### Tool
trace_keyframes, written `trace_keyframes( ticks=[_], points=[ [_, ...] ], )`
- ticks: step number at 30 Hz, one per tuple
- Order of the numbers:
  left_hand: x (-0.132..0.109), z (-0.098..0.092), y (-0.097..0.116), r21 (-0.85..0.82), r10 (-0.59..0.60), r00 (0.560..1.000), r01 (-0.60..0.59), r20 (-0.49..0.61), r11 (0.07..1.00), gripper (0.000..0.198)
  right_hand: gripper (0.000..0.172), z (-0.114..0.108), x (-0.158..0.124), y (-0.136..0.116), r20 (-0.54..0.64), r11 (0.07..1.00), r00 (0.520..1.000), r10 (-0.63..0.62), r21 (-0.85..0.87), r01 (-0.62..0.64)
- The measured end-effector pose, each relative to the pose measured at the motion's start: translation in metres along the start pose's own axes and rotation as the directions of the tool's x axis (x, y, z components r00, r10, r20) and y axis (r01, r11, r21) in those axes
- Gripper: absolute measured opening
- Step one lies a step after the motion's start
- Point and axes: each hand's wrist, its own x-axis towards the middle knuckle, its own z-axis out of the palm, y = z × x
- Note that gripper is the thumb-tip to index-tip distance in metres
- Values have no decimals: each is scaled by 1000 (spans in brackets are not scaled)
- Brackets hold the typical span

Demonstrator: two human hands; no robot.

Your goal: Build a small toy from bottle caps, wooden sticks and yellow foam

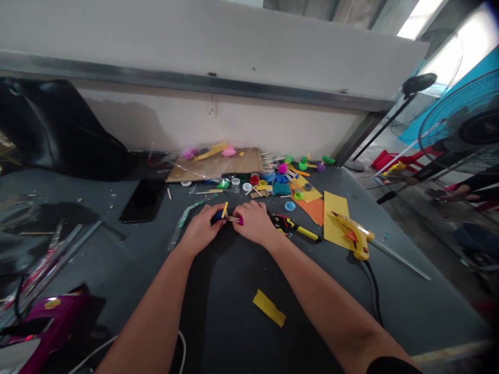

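My left hand [200, 229] and my right hand [254, 223] meet over the dark grey table [234, 270], pinching a small craft piece [225, 218] between them. The piece is a blue part on the left with a yellow stick upright and a wooden stick running to a magenta tip in my right fingers. A clear plastic sleeve [186, 221] lies just left of my left hand. Close to my right hand are yellow-handled pliers [296, 229]. A yellow glue gun [354, 236] rests on yellow paper further right.
Colourful plastic caps, sticks and paper lie around a cardboard sheet [214, 166] at the back. A black phone [143, 200] is on the left, a yellow paper strip [268, 308] near the front. A person's arm [460, 193] and a fan [460, 119] are right of the table.
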Motion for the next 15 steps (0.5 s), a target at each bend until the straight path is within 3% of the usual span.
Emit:
trace_keyframes(
  ticks=[8,15],
  points=[
    [1,5,-8,33,-29,998,31,-51,999,34,12,3,3,-3,-32,1000,999,25,-16,-26],
    [2,8,-8,122,0,994,13,-105,992,35,14,7,-3,-25,-63,982,980,186,-31,-189]
  ],
)
